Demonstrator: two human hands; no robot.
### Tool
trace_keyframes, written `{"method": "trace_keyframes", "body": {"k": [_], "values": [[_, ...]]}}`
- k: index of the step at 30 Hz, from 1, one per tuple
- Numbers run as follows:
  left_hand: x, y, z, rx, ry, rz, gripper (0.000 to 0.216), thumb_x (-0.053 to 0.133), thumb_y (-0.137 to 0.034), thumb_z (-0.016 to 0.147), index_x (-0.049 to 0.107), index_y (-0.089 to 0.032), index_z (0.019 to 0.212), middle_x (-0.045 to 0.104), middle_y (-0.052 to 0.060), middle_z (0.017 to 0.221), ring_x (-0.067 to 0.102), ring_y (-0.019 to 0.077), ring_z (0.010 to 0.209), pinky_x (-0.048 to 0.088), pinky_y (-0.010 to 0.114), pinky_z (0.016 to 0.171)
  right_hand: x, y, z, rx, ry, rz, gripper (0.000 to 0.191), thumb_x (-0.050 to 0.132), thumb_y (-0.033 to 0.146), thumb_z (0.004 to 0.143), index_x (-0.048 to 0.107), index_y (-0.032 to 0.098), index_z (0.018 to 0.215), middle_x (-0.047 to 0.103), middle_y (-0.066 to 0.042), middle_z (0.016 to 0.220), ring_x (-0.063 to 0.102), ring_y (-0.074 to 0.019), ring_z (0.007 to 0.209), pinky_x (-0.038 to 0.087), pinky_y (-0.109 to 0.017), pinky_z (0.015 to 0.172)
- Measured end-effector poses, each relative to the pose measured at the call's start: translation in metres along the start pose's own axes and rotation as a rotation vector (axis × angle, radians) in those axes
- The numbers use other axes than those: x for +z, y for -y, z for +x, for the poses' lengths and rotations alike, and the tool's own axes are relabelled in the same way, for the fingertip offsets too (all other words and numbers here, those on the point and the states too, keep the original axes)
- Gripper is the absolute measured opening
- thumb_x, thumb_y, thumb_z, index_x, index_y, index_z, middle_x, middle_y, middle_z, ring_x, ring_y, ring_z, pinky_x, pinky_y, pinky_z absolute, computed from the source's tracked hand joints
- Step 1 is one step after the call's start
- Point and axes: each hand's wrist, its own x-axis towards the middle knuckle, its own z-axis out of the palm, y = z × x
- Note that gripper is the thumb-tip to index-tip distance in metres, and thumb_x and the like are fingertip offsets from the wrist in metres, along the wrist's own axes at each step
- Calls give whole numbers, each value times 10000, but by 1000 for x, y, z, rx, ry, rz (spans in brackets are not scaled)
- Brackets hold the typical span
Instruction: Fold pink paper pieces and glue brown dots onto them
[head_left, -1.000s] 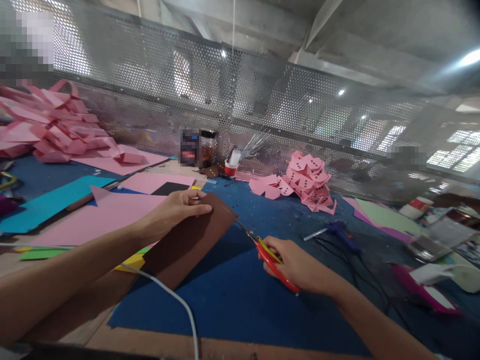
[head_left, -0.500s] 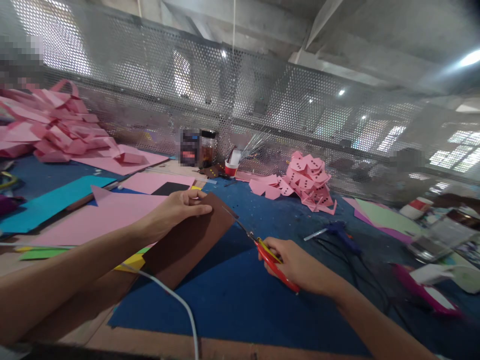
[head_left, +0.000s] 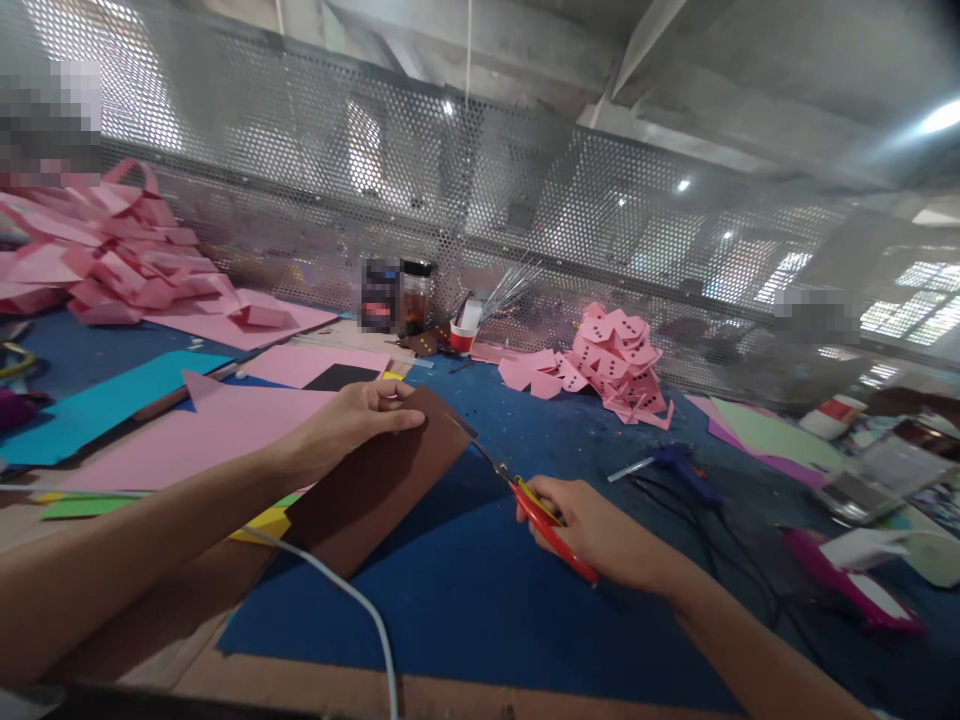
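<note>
My left hand (head_left: 371, 418) pinches the upper left edge of a brown sheet of paper (head_left: 382, 475), thumb on top. The sheet is tilted, its far corner raised over the blue table surface. In my right hand (head_left: 574, 520) is a pair of scissors (head_left: 551, 535) with red and yellow handles, fingers wrapped round them. The blades reach the right edge of the brown sheet near its far corner. They look nearly closed on the paper. A white cable (head_left: 352, 590) curves in front of the sheet.
Pink paper pieces lie heaped at the left (head_left: 112, 250), with a dotted pink pile (head_left: 616, 360) at the back. A blue glue gun (head_left: 686, 470) with its cord lies right of my hand. Turquoise paper (head_left: 112, 405), a red-and-white cup (head_left: 463, 335) and a magenta tool (head_left: 847, 580) are around.
Almost nothing differs. Both hands, the brown sheet and the scissors stay in nearly the same place.
</note>
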Motion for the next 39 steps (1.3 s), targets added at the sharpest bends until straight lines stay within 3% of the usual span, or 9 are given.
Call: {"method": "trace_keyframes", "body": {"k": [18, 25, 39], "values": [[-4, 4, 3, -31, 62, -25, 403, 796, -422, 725, 630, -195, 1013, 730, 41, 848, 681, 187, 716, 482, 263, 601, 2, -7, 1, 25, 42, 87, 145, 519, 290, 931, 607, 175, 935, 530, 38, 669, 420, -80, 555, 288, -199, 470], [-5, 4, 3, -39, 54, 27, 350, 770, -447, 757, 621, -209, 967, 666, -23, 730, 582, 119, 596, 355, 203, 508, 0, -2, 0, 15, 30, 75, 151, 522, 300, 938, 607, 177, 915, 503, 47, 630, 399, -76, 541, 269, -199, 461], [-6, 6, 5, -49, 62, 89, 288, 719, -459, 811, 634, -195, 890, 616, -25, 737, 525, 96, 627, 347, 195, 545, 1, -4, -1, -1, 25, 53, 128, 528, 287, 942, 597, 182, 920, 524, 46, 635, 415, -75, 525, 277, -205, 456]]}}
